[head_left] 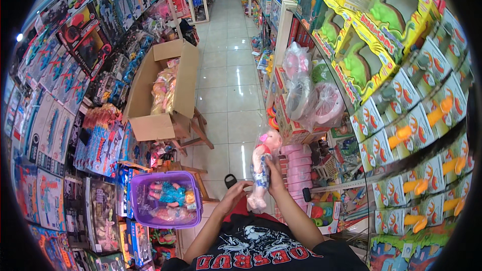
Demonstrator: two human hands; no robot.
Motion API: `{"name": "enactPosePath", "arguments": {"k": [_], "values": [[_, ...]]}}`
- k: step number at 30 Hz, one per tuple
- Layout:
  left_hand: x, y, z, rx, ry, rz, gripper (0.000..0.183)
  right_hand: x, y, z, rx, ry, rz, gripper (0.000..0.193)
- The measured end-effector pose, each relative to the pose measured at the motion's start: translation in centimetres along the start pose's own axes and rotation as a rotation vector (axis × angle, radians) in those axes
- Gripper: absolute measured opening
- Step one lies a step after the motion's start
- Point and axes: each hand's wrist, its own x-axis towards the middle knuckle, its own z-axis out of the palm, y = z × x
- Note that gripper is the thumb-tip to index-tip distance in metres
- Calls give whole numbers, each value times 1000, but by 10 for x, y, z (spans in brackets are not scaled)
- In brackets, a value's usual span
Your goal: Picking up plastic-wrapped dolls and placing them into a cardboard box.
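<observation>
In front of my body I hold a doll [260,170] in clear plastic wrapping, dressed in a red top and blue-patterned shorts. My right hand [275,174] grips it around the middle from the right side. Its head points away from me and its feet toward me. My left hand [236,195] is by the doll's lower legs, fingers stretched toward it; whether they touch the wrapping I cannot tell. To the left, a purple plastic basket [197,216] contains a doll in blue clothes [168,194] and a wrapped pink doll [173,214].
An opened cardboard box [187,80] with wrapped dolls [164,88] stands on a wooden stool [198,129] at the left. Boxed toys line both sides of the tiled aisle [241,103]. Yellow dinosaur boxes [364,65] and carded toys [401,138] hang or stack at the right.
</observation>
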Motion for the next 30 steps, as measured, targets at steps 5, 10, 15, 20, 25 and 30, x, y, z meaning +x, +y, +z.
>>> {"name": "enactPosePath", "arguments": {"k": [5, 10, 15, 20, 25, 30], "values": [[59, 31, -34, 234, 205, -14, 47, 65, -5, 36, -124, -132, -121, 50], [112, 100, -61, 199, 137, 182, 97, 118, -10, 91, -179, -218, -73, 59], [136, 152, -106, 427, 99, 197, 110, 175, 0, 130, -488, -369, -114, 73], [145, 211, -139, 755, 205, 483, 84, 218, -4, 164, -437, -415, -128, 75], [146, 252, -162, 863, 315, 516, 79, 261, -8, 195, -435, -547, -83, 82], [145, 291, -178, 969, 518, 516, 76, 331, -15, 239, -442, -634, -166, 88]]}}
